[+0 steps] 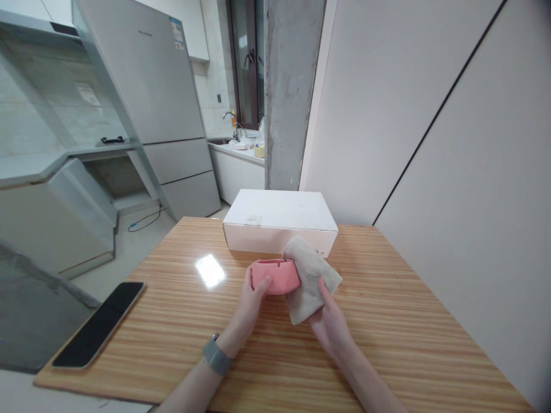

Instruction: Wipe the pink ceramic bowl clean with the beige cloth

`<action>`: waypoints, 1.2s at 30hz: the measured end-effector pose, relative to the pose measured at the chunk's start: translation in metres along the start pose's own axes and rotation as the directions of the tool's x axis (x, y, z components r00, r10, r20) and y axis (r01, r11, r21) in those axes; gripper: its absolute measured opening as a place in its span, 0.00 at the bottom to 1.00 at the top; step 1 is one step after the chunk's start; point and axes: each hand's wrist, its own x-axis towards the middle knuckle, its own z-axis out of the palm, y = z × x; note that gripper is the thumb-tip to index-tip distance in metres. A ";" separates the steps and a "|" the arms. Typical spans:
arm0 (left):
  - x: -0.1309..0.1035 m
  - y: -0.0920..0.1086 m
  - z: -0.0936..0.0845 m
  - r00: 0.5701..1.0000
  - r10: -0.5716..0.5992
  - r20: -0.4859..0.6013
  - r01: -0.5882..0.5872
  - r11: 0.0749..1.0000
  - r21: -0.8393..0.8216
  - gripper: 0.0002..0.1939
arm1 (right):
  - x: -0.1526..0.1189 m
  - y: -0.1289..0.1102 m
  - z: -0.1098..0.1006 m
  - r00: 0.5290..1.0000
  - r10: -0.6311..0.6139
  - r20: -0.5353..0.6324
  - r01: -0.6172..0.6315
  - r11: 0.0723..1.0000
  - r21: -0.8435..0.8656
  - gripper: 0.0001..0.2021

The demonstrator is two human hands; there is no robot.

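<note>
My left hand (256,291) grips a pink ashtray (282,279) with angled sides and notches in its rim, the thumb pressed on its near face. It is held above the wooden table (172,344). A folded grey cloth (307,289) is in my right hand (329,318), thumb on top and the other fingers mostly hidden beneath it. The cloth's left edge meets the right end of the ashtray. Just beyond both hands lies a closed white box (279,212).
A black flat device like a phone or tablet (101,324) lies at the table's left edge. Past the table stand a grey fridge (142,74), a sink counter with a faucet (235,123), and a concrete pillar (290,97). A white wall (465,189) runs along the right.
</note>
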 end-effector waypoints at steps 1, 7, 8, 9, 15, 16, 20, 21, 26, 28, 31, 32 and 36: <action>-0.001 0.002 0.002 0.999 -0.034 0.042 0.036 0.998 -0.059 0.27 | 0.000 0.000 -0.001 1.000 -0.011 -0.002 0.011 1.000 -0.004 0.24; -0.003 0.009 0.008 0.965 -0.160 0.207 0.205 0.954 -0.219 0.22 | 0.004 -0.005 -0.004 0.998 -0.058 -0.017 0.058 0.998 -0.008 0.24; -0.004 0.010 0.008 0.964 -0.153 0.219 0.198 0.959 -0.202 0.22 | 0.004 -0.006 -0.004 0.998 -0.056 -0.022 0.056 0.998 -0.002 0.23; -0.004 0.010 0.007 0.964 -0.141 0.226 0.183 0.966 -0.181 0.22 | 0.004 -0.007 -0.004 0.998 -0.053 -0.029 0.054 0.999 0.002 0.23; -0.006 0.008 0.004 0.967 -0.038 0.253 0.073 0.989 -0.129 0.26 | 0.001 -0.006 -0.003 1.000 0.007 -0.006 -0.007 1.000 0.003 0.23; -0.006 0.007 0.002 0.966 -0.036 0.256 0.070 0.990 -0.126 0.27 | 0.001 -0.005 -0.003 1.000 0.014 -0.003 -0.014 1.000 0.006 0.23; -0.006 0.003 0.000 0.968 -0.058 0.244 0.093 0.987 -0.133 0.29 | 0.001 -0.003 -0.004 0.999 0.034 0.012 -0.034 0.999 0.006 0.23; -0.007 0.004 0.000 0.969 -0.061 0.239 0.095 0.986 -0.136 0.29 | 0.002 -0.003 -0.004 0.999 0.039 0.017 -0.039 0.999 0.004 0.23; -0.006 0.004 0.003 0.986 0.004 0.165 0.010 0.996 -0.085 0.31 | 0.003 -0.002 -0.006 0.999 0.043 0.027 -0.043 0.999 -0.009 0.22; -0.005 0.002 0.002 0.990 0.054 0.130 -0.050 0.998 -0.035 0.33 | 0.004 -0.001 -0.006 0.999 0.039 0.037 -0.039 0.999 -0.006 0.21; -0.002 0.001 0.000 0.994 0.082 0.070 -0.084 0.996 0.032 0.35 | 0.004 0.001 -0.005 0.997 0.037 0.067 -0.037 0.999 0.003 0.21; -0.002 0.001 -0.001 0.995 0.086 0.050 -0.089 0.995 0.056 0.35 | 0.004 0.002 -0.005 0.997 0.038 0.074 -0.038 0.999 0.004 0.21; -0.003 0.005 0.000 0.990 0.137 -0.041 -0.125 0.969 0.211 0.39 | 0.002 0.004 -0.003 0.995 0.060 0.075 -0.060 0.998 -0.003 0.22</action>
